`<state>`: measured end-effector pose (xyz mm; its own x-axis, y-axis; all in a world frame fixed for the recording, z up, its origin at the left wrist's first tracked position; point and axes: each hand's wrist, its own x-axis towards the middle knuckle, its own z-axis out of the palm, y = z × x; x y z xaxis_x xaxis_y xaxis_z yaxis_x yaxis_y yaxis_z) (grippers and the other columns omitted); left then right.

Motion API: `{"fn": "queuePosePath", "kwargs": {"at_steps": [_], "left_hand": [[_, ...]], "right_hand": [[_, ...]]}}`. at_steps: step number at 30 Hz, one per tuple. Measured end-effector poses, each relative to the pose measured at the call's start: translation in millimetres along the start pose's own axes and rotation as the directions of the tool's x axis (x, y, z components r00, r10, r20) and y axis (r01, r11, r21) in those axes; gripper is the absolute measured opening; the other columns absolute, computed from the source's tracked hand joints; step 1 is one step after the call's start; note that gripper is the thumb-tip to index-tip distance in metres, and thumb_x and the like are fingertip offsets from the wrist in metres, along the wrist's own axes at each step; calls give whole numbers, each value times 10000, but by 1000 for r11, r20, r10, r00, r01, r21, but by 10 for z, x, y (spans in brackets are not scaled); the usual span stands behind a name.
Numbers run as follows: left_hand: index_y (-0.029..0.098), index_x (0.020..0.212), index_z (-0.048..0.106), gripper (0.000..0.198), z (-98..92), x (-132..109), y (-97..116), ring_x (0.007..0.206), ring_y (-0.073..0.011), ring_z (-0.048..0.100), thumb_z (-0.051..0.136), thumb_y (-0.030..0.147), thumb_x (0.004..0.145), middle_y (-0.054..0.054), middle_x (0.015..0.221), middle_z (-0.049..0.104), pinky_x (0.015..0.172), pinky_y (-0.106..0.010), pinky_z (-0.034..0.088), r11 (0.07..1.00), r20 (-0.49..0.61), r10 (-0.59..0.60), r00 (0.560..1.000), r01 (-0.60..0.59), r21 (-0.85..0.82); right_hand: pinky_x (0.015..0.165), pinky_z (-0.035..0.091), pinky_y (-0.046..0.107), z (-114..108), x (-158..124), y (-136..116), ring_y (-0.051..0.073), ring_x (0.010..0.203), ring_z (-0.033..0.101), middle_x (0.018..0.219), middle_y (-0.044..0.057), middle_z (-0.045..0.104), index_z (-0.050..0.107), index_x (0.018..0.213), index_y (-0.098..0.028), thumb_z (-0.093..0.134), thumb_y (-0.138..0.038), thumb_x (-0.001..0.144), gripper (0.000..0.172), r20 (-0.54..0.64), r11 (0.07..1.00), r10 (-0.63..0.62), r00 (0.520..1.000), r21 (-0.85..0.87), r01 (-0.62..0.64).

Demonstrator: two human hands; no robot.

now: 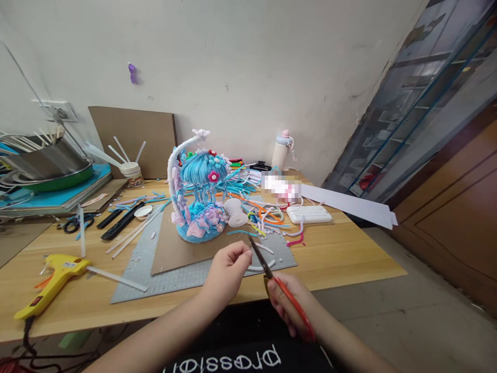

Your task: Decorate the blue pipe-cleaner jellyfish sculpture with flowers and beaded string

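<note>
My right hand (pixel 289 303) is closed round red-handled scissors (pixel 272 274), whose dark blades point up and left towards my left hand. My left hand (pixel 227 269) is pinched shut on a small piece I cannot make out, held right at the scissor tips, above the near edge of the grey cutting mat (pixel 132 282). Just beyond, on a brown cardboard sheet (pixel 171 254), stands a blue pipe-cleaner craft (pixel 198 197) with pink flowers and a white fuzzy arch.
A yellow glue gun (pixel 52 282) lies at the front left of the wooden table (pixel 349 259). Loose pipe cleaners (pixel 260 207), a white box (pixel 309 214), black scissors (pixel 75 223) and glue sticks are scattered around. Metal bowl (pixel 46 163) sits back left.
</note>
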<state>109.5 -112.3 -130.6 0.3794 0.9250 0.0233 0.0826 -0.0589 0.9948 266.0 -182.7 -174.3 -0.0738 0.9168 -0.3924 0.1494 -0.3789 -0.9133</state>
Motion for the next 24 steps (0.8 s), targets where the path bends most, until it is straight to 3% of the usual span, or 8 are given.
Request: {"fn": "queuePosePath", "kwargs": {"at_steps": [2,4,6,9,13,16,19,24], "left_hand": [[182,586,492,250,-100,-8,37,454,-77,255,548,341,770,64,483,304,451,-208,194,996,-81,-45,996,39,-79],[186,612,514,248,-276,-47,114,417,-63,200,583,370,763,80,453,261,425,-202,137,981,-185,-87,979,52,-188],[182,623,542,228,-502,-119,213,405,-52,179,619,361,743,83,442,250,418,-196,106,961,-286,-79,955,-3,-277],[169,646,599,166,-832,-270,360,413,-42,209,655,303,725,72,456,280,417,-189,122,953,-403,-29,915,-95,-286],[176,671,641,108,-1103,-452,526,414,-53,265,673,273,707,53,463,326,406,-196,154,936,-515,19,857,-197,-293],[191,704,653,59,-1215,-520,631,446,-79,299,661,243,732,37,471,379,419,-213,198,904,-648,106,754,-344,-253],[198,740,649,47,-1337,-538,651,502,-97,321,640,220,781,33,511,417,463,-228,257,890,-720,169,674,-418,-183],[206,748,645,154,-1604,-529,308,480,-95,317,687,354,748,47,498,410,457,-223,234,958,-694,100,713,-259,-128]], "right_hand": [[296,307,187,-147,120,-86,63,308,326,482,-66,426,470,731,-207,392,-772,762,571,-160,998,55,986,2,-55],[375,367,230,-387,275,-176,102,375,414,517,-34,479,529,718,-198,465,-682,782,492,-338,969,-72,938,-245,-15],[571,458,293,-643,423,-245,184,620,577,681,43,607,602,724,-181,591,-530,771,353,-355,825,-294,887,-563,48],[796,457,384,-849,552,-292,264,881,599,901,128,644,661,825,-146,591,-333,801,201,-305,631,-446,842,-774,54],[927,409,422,-589,520,-270,270,1042,548,1093,144,603,660,1024,-161,578,-268,839,228,-215,512,-664,716,-829,226],[922,422,374,-200,475,-189,228,1042,549,1100,92,612,645,1017,-197,604,-263,842,192,81,452,-677,731,-738,501],[867,427,375,30,511,-86,215,946,560,952,60,635,638,917,-199,559,-202,858,99,182,424,-627,757,-736,528],[781,407,382,-140,639,-38,226,850,559,863,73,636,622,829,-183,459,-189,904,180,65,404,-607,792,-833,379]]}}
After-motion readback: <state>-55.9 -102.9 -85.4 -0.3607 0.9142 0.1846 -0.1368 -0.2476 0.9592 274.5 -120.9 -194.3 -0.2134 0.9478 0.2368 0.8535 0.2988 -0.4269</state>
